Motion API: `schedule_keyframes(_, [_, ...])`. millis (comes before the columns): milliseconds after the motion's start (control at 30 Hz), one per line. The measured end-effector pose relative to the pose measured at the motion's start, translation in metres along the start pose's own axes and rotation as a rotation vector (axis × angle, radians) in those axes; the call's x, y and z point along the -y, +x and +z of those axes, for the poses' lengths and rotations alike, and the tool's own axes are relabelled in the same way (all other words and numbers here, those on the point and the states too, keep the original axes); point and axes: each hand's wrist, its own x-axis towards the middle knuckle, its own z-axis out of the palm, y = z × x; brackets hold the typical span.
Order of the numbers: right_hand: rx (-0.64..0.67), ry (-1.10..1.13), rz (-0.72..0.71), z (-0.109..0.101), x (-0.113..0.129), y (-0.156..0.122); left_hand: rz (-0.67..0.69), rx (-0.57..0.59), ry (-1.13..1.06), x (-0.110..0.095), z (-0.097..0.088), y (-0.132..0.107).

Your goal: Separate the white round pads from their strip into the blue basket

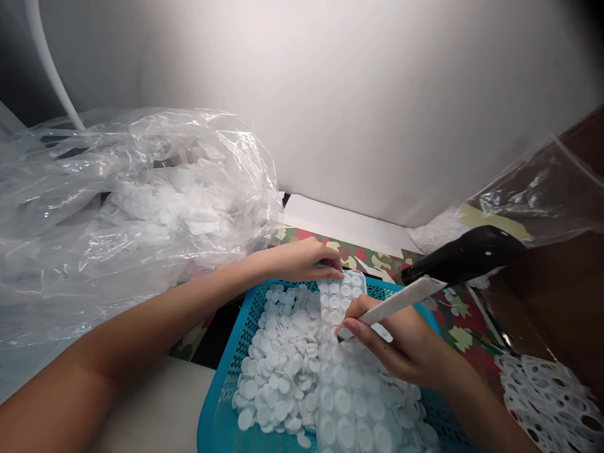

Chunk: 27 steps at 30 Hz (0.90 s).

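A long translucent sheet (334,377) with rows of round white discs lies over a blue plastic basket (219,384). My left hand (311,259) pinches the sheet's far end at the basket's back rim. My right hand (401,346) is closed around a slim white flat-handled tool (401,301), held like a pen. Its dark tip points down at the discs midway along the sheet; whether it touches them I cannot tell. Loose white discs (283,358) fill the basket on both sides of the sheet.
A large clear plastic bag (189,201) of white pieces stands at left. Behind my right hand is a black rounded object (467,251). White ring-shaped offcuts (547,402) lie at lower right, beside a brown cardboard box (557,302). A patterned cloth (377,257) lies under the basket.
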Motion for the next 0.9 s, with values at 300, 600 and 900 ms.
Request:
schedule_keyframes(300, [0.161, -0.062, 0.025, 0.0011, 0.0031, 0.0024, 0.001, 0.006, -0.017, -0.0008, -0.0008, -0.0007])
schedule_keyframes(600, [0.215, -0.094, 0.049, 0.0027, 0.0043, 0.0012, -0.002, 0.007, -0.015, -0.0018, -0.001, -0.0001])
schedule_keyframes(900, [-0.062, 0.183, 0.181, -0.0025, -0.0019, -0.0047, -0.02, 0.01, -0.025, -0.0019, -0.0002, -0.0001])
